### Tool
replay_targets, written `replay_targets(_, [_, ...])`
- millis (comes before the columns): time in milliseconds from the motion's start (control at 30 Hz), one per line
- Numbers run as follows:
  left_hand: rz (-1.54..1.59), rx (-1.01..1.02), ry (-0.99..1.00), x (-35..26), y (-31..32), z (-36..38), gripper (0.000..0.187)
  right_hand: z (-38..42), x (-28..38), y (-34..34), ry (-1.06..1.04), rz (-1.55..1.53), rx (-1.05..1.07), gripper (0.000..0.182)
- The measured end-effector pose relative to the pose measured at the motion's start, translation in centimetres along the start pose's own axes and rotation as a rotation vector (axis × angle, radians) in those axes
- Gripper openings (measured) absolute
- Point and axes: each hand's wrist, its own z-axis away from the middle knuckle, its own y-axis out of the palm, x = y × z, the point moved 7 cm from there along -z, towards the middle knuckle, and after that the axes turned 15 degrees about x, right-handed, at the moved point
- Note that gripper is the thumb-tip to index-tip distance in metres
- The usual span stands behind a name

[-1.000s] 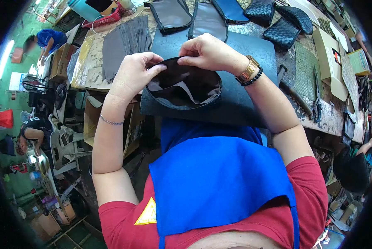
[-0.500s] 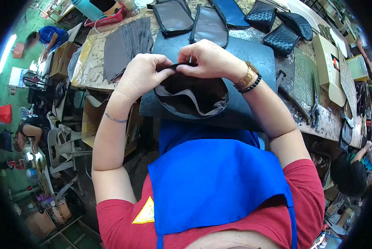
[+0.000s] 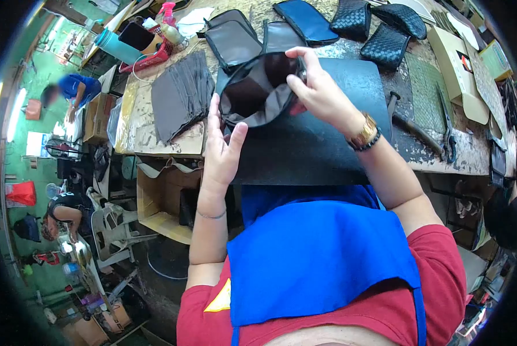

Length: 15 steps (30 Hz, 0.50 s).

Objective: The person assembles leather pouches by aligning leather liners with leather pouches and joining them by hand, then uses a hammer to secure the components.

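Observation:
A dark pouch [image 3: 258, 95] is held open above the black board [image 3: 304, 155], its brown and grey lining showing. My right hand [image 3: 319, 86] pinches the pouch's right rim, thumb inside and fingers at the edge. Against the pouch's lower left side rests my left hand [image 3: 224, 144], palm up with the thumb apart; some of its fingers are hidden behind the pouch. Left of the pouch lies a fanned stack of dark brown pieces [image 3: 183, 95].
Flat zip pouches [image 3: 232, 40] and woven black pouches [image 3: 385, 49] lie at the back. On the right are a hammer [image 3: 417, 130], scissors [image 3: 447, 127] and a cardboard box [image 3: 457, 75]. A red basket [image 3: 155, 57] stands back left. Two people work at far left.
The pouch has been turned and tilted up. My left hand has left the top rim for the lower left side and opened. My right hand has moved to the right rim.

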Motion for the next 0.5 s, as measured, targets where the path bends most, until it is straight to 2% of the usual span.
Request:
replay_targets(33, [-0.019,-0.083,-0.006,0.3,-0.4,0.2,0.077,1.0,0.8,0.5,0.002,-0.018,0.028,0.046])
replay_targets(100, [0.028,-0.077,-0.035,-0.3,-1.0,0.2,0.07,2.4,1.4,1.7,0.0,-0.109,0.085,0.051])
replay_targets(200, [0.094,-0.071,-0.068,-0.1,-1.4,0.7,0.064,3.4,1.8,2.2,-0.021,0.302,0.127,0.047])
replay_targets(233, [0.115,-0.069,-0.072,0.1,-1.5,0.6,0.062,3.6,2.2,2.0,0.044,0.464,0.106,0.045])
replay_targets(333, [0.164,-0.03,-0.087,0.4,-1.5,0.4,0.059,3.7,5.2,2.4,-0.421,0.849,-0.14,0.043])
replay_targets(367, [0.187,-0.019,-0.082,0.5,-1.4,0.3,0.059,2.9,5.5,2.9,-0.416,0.93,-0.109,0.039])
replay_targets(467, [0.204,0.013,-0.118,0.3,-1.3,0.1,0.059,0.0,4.9,4.8,-0.621,0.89,-0.009,0.037])
replay_targets(500, [0.197,0.038,-0.152,-0.2,-1.2,0.2,0.06,-1.4,4.3,5.4,-0.577,0.833,0.087,0.036])
